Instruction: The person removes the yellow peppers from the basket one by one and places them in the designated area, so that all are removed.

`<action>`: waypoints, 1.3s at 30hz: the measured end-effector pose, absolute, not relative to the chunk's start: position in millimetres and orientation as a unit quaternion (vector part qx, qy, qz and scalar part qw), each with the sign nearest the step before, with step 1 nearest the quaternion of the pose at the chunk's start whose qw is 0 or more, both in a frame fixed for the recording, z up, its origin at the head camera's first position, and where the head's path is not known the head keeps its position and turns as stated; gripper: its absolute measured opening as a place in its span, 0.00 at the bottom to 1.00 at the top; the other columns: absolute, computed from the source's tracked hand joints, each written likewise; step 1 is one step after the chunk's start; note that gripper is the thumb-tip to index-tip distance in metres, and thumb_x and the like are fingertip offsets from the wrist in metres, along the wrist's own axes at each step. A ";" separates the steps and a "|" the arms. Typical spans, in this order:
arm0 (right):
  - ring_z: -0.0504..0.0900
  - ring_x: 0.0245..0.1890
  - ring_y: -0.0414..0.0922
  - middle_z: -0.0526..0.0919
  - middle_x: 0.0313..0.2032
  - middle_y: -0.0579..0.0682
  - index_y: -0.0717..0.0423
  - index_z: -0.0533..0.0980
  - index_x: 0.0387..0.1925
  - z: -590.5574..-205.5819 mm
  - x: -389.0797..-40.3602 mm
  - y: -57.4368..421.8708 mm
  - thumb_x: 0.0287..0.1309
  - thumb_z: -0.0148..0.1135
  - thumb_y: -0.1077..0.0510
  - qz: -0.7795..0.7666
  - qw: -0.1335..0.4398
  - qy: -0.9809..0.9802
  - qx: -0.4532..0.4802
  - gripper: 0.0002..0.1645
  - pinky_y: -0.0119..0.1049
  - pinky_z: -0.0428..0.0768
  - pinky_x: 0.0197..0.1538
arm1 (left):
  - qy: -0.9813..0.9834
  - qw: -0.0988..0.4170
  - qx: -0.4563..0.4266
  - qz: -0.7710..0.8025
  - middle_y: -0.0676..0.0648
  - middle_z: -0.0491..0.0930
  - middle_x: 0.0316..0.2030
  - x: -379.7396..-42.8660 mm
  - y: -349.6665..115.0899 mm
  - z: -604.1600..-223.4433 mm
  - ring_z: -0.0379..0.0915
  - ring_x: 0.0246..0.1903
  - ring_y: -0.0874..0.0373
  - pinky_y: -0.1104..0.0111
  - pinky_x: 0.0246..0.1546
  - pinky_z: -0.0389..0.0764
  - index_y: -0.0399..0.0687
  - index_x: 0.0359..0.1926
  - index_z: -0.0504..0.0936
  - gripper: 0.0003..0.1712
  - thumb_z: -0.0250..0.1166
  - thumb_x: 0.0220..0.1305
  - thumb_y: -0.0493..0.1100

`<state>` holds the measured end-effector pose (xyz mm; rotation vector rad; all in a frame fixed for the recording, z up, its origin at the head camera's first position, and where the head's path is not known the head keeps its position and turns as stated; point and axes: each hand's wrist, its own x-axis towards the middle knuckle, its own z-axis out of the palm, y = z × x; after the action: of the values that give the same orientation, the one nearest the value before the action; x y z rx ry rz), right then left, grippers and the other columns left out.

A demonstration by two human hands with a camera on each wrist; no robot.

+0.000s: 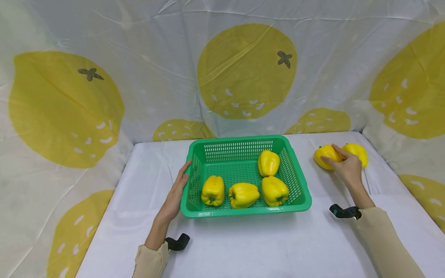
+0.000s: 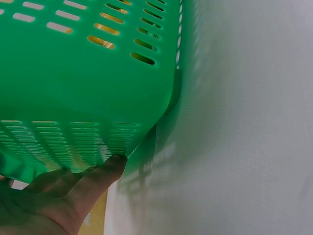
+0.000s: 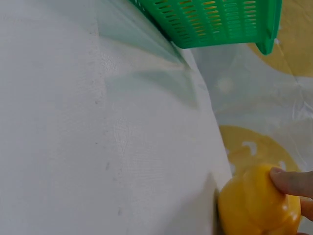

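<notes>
A green plastic basket [image 1: 245,214] stands on the white-covered table and holds several yellow bell peppers [image 1: 244,195]. My left hand [image 1: 172,197] rests along the basket's left side. In the left wrist view its fingers [image 2: 100,182] lie fairly straight against the slotted outer wall. To the right of the basket, my right hand [image 1: 347,168] grips a yellow bell pepper [image 1: 326,156] between thumb and fingers. The right wrist view shows this pepper [image 3: 254,203] low at the right, seemingly at the cloth's surface. Another yellow bell pepper [image 1: 356,153] lies just beyond the right hand, partly hidden by it.
A white cloth [image 1: 243,247] covers the table. Behind it and at both sides hangs a pale curtain [image 1: 167,77] printed with large yellow fruits. Each wrist wears a black camera band, such as the right band [image 1: 345,212].
</notes>
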<state>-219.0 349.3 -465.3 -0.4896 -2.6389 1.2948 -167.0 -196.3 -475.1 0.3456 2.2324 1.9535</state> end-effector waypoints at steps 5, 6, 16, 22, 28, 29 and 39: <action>0.60 0.74 0.67 0.63 0.76 0.66 0.49 0.60 0.78 -467.6 -218.0 351.3 0.70 0.64 0.40 0.428 0.082 -0.885 -0.167 0.43 0.64 0.59 0.77 | 0.746 0.077 0.116 0.651 0.55 0.40 0.84 -166.7 -196.2 -475.1 0.33 0.83 0.50 0.39 0.80 0.39 0.74 0.82 0.45 0.30 0.32 0.85 0.60; 0.60 0.74 0.67 0.63 0.76 0.66 0.49 0.60 0.78 -468.3 -218.0 351.8 0.70 0.63 0.40 0.427 0.082 -0.885 -0.167 0.44 0.64 0.59 0.77 | 0.746 0.076 0.115 0.651 0.55 0.40 0.84 -166.6 -196.1 -475.1 0.33 0.83 0.50 0.39 0.80 0.39 0.74 0.82 0.45 0.30 0.32 0.85 0.60; 0.58 0.76 0.69 0.57 0.78 0.66 0.50 0.58 0.79 -470.4 -216.3 356.3 0.70 0.62 0.37 0.421 0.081 -0.888 -0.163 0.46 0.66 0.56 0.77 | 0.745 0.078 0.115 0.653 0.55 0.39 0.84 -166.6 -195.2 -474.4 0.34 0.82 0.50 0.40 0.80 0.39 0.74 0.82 0.45 0.29 0.32 0.85 0.59; 0.52 0.78 0.71 0.49 0.80 0.67 0.54 0.54 0.80 -469.3 -215.0 358.2 0.72 0.58 0.35 0.400 0.070 -0.901 -0.154 0.48 0.69 0.53 0.76 | 0.744 0.078 0.117 0.653 0.55 0.39 0.84 -167.1 -195.8 -474.8 0.34 0.83 0.50 0.40 0.80 0.39 0.74 0.82 0.45 0.29 0.32 0.85 0.59; 0.55 0.77 0.71 0.53 0.79 0.67 0.52 0.54 0.81 -470.8 -214.6 359.8 0.72 0.57 0.35 0.399 0.059 -0.901 -0.157 0.48 0.69 0.55 0.76 | 0.745 0.077 0.116 0.653 0.55 0.39 0.84 -167.6 -196.7 -475.1 0.33 0.83 0.50 0.40 0.80 0.38 0.74 0.82 0.45 0.30 0.32 0.85 0.59; 0.55 0.77 0.71 0.54 0.79 0.67 0.52 0.54 0.81 -471.4 -214.7 360.2 0.72 0.57 0.35 0.405 0.060 -0.898 -0.162 0.47 0.68 0.56 0.76 | 0.744 0.078 0.116 0.653 0.55 0.39 0.84 -167.8 -196.7 -475.1 0.33 0.83 0.50 0.40 0.80 0.38 0.74 0.82 0.45 0.30 0.32 0.85 0.59; 0.58 0.78 0.66 0.57 0.80 0.59 0.50 0.59 0.78 -474.3 -214.3 362.8 0.69 0.63 0.38 0.426 0.090 -0.880 -0.189 0.45 0.62 0.59 0.78 | 0.741 0.080 0.117 0.656 0.55 0.39 0.84 -167.6 -196.5 -475.7 0.33 0.83 0.51 0.41 0.80 0.38 0.74 0.82 0.45 0.29 0.31 0.86 0.58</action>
<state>-214.3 362.8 -474.3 -0.5616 -2.6172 1.2667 -167.6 -196.5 -475.7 0.3513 2.2167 1.9624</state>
